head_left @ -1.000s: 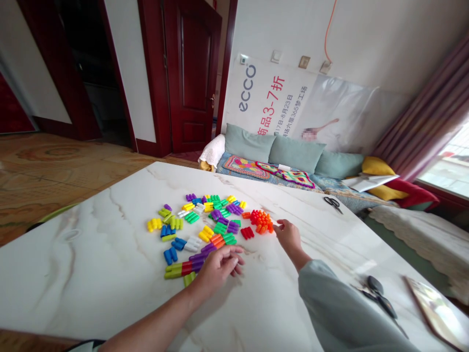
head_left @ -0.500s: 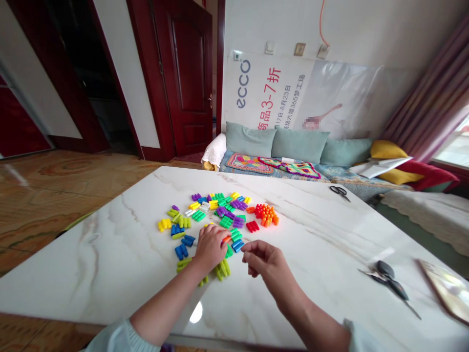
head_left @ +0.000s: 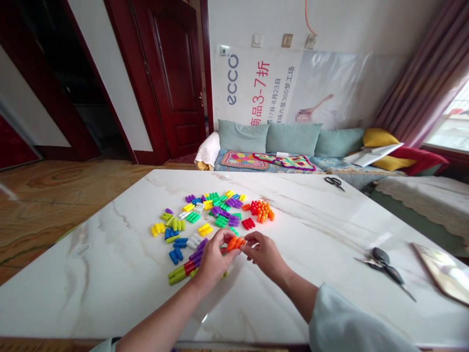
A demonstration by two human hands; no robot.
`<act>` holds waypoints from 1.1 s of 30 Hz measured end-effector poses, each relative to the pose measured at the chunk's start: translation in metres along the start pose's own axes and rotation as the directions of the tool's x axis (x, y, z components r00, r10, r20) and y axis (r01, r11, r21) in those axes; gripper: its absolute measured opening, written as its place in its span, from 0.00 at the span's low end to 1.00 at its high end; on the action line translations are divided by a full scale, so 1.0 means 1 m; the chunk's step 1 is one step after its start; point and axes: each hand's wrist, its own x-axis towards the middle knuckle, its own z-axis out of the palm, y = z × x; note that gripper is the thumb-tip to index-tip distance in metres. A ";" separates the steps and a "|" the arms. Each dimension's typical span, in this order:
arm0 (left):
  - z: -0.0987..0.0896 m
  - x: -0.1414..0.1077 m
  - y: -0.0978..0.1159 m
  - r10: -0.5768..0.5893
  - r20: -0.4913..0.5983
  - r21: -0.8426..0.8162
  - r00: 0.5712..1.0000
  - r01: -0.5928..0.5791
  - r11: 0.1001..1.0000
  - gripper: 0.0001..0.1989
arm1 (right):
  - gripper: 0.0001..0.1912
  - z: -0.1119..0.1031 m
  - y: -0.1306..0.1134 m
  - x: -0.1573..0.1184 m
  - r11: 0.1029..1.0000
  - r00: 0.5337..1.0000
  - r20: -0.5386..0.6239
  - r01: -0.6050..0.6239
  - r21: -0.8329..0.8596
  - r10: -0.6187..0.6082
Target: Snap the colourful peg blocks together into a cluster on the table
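Observation:
Orange pieces (head_left: 235,243) are held between my two hands above the marble-patterned table. My left hand (head_left: 217,253) closes its fingers round them from the left. The fingertips of my right hand (head_left: 261,248) pinch their right side. Beside and partly behind my left hand lie joined purple, red and lime pieces (head_left: 189,267). Blue pieces (head_left: 176,255) and white pieces (head_left: 194,241) rest left of that hand. Farther back are purple, green and yellow pieces (head_left: 205,229), with red pieces (head_left: 248,223) and a cluster of orange-red ones (head_left: 263,210) to the right.
Black-handled scissors (head_left: 384,266) lie on the table (head_left: 330,303) at the right, near a flat, shiny object (head_left: 443,274). Another pair of scissors (head_left: 334,182) is at the far edge. Beyond stands a sofa with green cushions (head_left: 293,138).
My left hand has lifted off the pile with the orange pieces. My right hand has come up against it and now touches them. The view has shifted slightly.

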 end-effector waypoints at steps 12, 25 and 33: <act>0.005 -0.008 0.005 -0.140 0.111 -0.368 0.984 0.172 0.914 0.17 | 0.07 -0.009 -0.003 0.003 0.977 0.996 0.055 0.055 0.207 -0.067; 0.009 -0.009 0.001 -0.270 0.223 -0.496 0.937 0.348 0.796 0.23 | 0.12 -0.005 -0.014 -0.004 0.930 0.996 0.069 0.025 0.366 -0.054; 0.007 -0.005 -0.001 -0.315 0.091 -0.493 0.945 0.317 0.810 0.23 | 0.07 0.000 -0.013 -0.009 0.984 0.987 0.019 0.160 0.074 -0.162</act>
